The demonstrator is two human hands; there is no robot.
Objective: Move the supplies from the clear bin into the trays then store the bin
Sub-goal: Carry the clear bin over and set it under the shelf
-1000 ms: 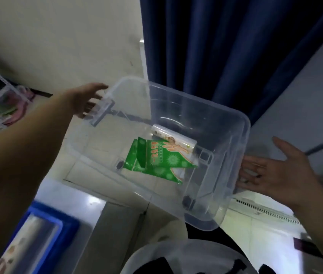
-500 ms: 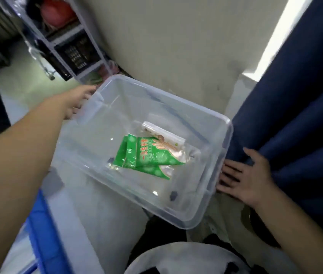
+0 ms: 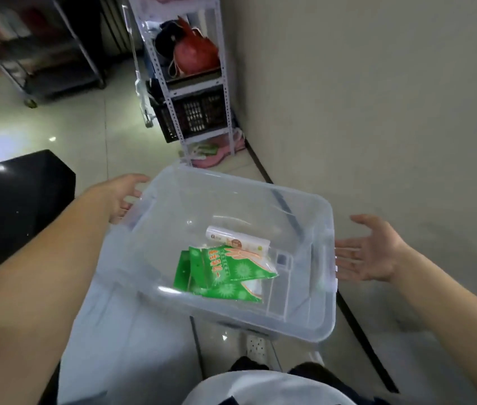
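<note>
A person carries a clear bin (image 3: 231,200) between two bare hands, seen from a head camera looking down. Nearest, at 6 o'clock, is the person's white shirt (image 3: 260,388). The left hand (image 3: 123,197), at 9 o'clock of the bin, has its fingers spread flat against the bin's end wall. The right hand (image 3: 368,254), at 3 o'clock, presses its straight fingers to the opposite end, palm open. Inside, on the bin's floor toward 4 o'clock, lie green packets (image 3: 219,273) with a white packet (image 3: 240,239) just behind them, touching. Compared with half a second earlier, the view has swung left: the blue curtain has gone, and a metal shelf (image 3: 190,92) holding a red bag (image 3: 194,55) and black crate (image 3: 196,114) now stands at 12 o'clock beside the wall (image 3: 377,97).
</note>
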